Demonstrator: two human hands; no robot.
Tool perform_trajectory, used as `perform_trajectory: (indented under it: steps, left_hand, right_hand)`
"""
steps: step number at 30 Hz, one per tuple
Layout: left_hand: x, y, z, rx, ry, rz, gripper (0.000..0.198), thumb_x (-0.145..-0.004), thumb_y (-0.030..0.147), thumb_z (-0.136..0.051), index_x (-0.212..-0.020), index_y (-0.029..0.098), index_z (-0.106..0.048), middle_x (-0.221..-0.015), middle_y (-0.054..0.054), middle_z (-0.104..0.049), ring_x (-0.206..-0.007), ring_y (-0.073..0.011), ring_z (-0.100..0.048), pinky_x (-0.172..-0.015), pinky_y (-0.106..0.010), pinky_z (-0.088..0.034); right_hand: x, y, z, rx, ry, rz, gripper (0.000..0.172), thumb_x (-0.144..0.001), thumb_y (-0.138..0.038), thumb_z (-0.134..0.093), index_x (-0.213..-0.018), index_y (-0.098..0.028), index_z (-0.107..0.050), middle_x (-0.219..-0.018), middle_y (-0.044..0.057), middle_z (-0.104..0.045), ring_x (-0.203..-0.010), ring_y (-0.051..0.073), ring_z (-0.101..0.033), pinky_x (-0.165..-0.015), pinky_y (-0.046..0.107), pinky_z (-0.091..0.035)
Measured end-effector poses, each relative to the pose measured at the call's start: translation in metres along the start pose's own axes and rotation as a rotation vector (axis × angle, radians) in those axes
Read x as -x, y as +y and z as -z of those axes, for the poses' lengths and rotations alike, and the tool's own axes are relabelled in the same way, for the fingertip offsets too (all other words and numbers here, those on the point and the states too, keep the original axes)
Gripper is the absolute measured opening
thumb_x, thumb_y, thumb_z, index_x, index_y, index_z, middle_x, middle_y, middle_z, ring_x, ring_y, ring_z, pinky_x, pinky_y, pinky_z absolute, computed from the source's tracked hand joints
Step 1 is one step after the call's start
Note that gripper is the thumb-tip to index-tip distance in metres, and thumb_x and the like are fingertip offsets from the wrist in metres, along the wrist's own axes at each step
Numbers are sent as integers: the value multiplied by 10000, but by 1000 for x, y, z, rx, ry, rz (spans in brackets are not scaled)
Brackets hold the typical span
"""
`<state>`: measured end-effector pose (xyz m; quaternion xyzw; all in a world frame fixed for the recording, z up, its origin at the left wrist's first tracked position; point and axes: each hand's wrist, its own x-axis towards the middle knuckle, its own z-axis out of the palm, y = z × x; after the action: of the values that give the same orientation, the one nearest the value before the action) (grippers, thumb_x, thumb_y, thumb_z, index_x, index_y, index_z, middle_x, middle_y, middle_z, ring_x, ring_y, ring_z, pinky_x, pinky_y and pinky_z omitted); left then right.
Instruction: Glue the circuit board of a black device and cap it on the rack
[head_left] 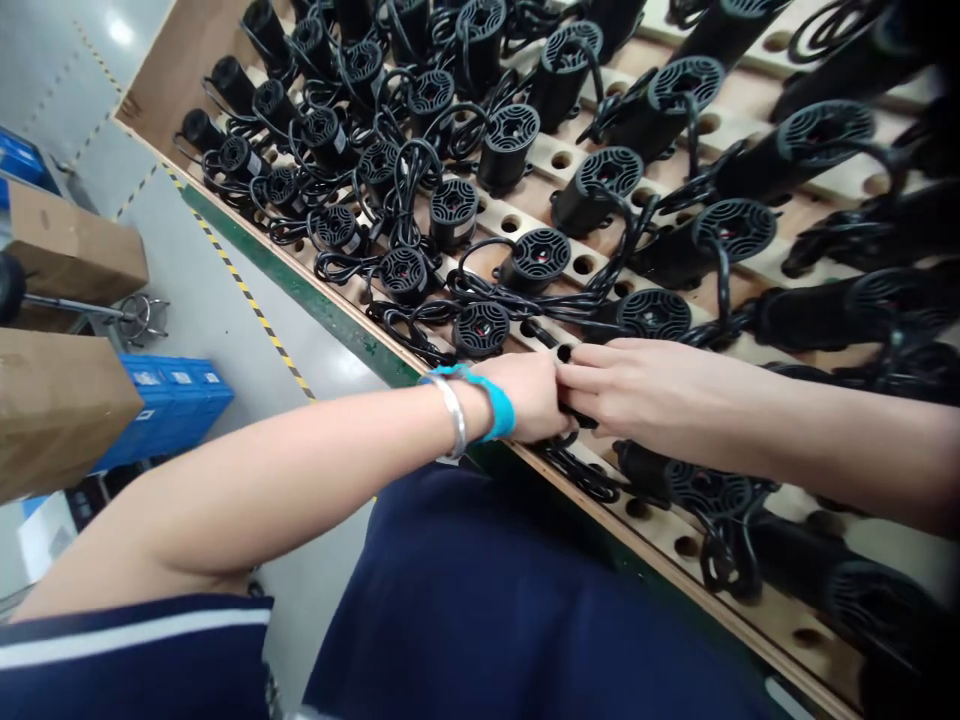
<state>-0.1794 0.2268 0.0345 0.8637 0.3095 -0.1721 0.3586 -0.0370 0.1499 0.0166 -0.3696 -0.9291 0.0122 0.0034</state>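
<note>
Wooden tray (184,55) of black cylinders (510,150) and cables (409,190), left hand (529,395) and right hand (637,390), fingers (581,378) curled, any grip unclear

No word, number or brand is coming through legibly anywhere around the left hand (529,395) and right hand (630,390). Well off to the left of their grip, small white labels (181,378) are showing on a blue crate (172,410), their print blurring past reading, while up and to the left of the grip tiny pale stickers (255,164) are sitting on the sides of a few black cylindrical units (237,156), too small to make out. Between the crate and the grip, farther up, yellow-and-black striped tape (250,302) is marking the floor.
</note>
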Motion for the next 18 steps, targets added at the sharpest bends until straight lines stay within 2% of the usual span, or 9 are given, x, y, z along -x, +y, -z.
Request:
perform_trajectory:
  steps: [2, 4, 6, 10, 14, 18]
  left_hand:
    - [14, 5, -1, -125, -57, -40, 261, -662, 392, -706, -684, 138, -648, -663, -64, -619, -678, -237, -612, -651, -349, -504]
    - [25, 10, -3, -252, -45, -60, 177, -730, 301, -638, -789, 136, -665, -779, -86, -659, -759, -256, -637, -697, -368, -513]
    - [32, 10, -5, -278, 4, -70, 143, -778, 200, -556, -826, 145, -679, -832, -88, -678, -789, -242, -640, -729, -362, -505]
    - [31, 4, -2, -113, 55, -108, 137, -791, 211, -574, -767, 156, -698, -770, -39, -681, -690, -149, -588, -674, -268, -462]
    - [24, 2, 6, -52, 6, -93, 106, -750, 114, -596, -696, 116, -687, -640, -10, -636, -576, -91, -498, -593, -223, -401]
    - [22, 5, 11, -13, -41, -31, 116, -755, 110, -609, -661, 93, -676, -579, 6, -604, -520, -66, -464, -551, -207, -371]
  right_hand:
    - [0, 0, 0, -47, -26, -44, 74, -725, -63, -670, -730, -134, -652, -833, 62, -522, -791, 215, -448, -668, 351, -416]
    - [0, 1, -1, -68, -35, -70, 66, -775, -81, -651, -730, -129, -646, -835, 65, -519, -802, 204, -450, -694, 343, -419]
    - [-1, 1, -1, -59, -55, -90, 44, -803, -86, -634, -775, -115, -652, -849, 75, -518, -829, 207, -455, -722, 339, -424]
    - [-6, 2, 4, -49, -157, -148, 89, -822, -104, -638, -906, -96, -666, -924, 90, -520, -918, 231, -456, -777, 345, -426]
    - [-13, 4, 10, -71, -246, -143, 45, -801, -125, -679, -838, -107, -662, -908, 71, -525, -919, 224, -463, -833, 359, -408]
    - [-18, 7, 11, -70, -256, -151, 46, -783, -97, -663, -761, -111, -625, -880, 48, -530, -839, 187, -467, -737, 327, -391]
